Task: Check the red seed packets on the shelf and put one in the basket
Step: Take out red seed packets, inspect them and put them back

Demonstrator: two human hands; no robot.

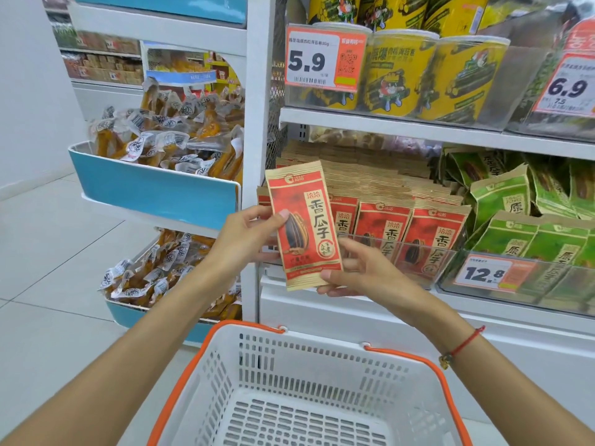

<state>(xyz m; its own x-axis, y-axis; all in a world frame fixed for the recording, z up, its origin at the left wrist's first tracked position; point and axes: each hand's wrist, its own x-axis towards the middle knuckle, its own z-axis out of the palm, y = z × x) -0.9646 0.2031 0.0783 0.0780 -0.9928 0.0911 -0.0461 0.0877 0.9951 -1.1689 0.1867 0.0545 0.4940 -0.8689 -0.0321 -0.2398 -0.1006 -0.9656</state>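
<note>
I hold one red seed packet [302, 223] upright in front of the shelf, its printed face towards me. My left hand [248, 236] grips its left edge, thumb on the front. My right hand [357, 272] pinches its lower right corner, fingers behind it. More red seed packets [428, 233] stand in rows on the shelf behind a clear plastic lip. The white basket [322, 358] with orange handles sits below my hands, nothing inside it.
Green seed packets [512, 201] fill the shelf to the right, with a 12.8 price tag [486, 273]. Yellow snack tubs [402, 69] stand on the shelf above. At left, blue bins [154, 191] hold bagged snacks. White tiled floor lies at left.
</note>
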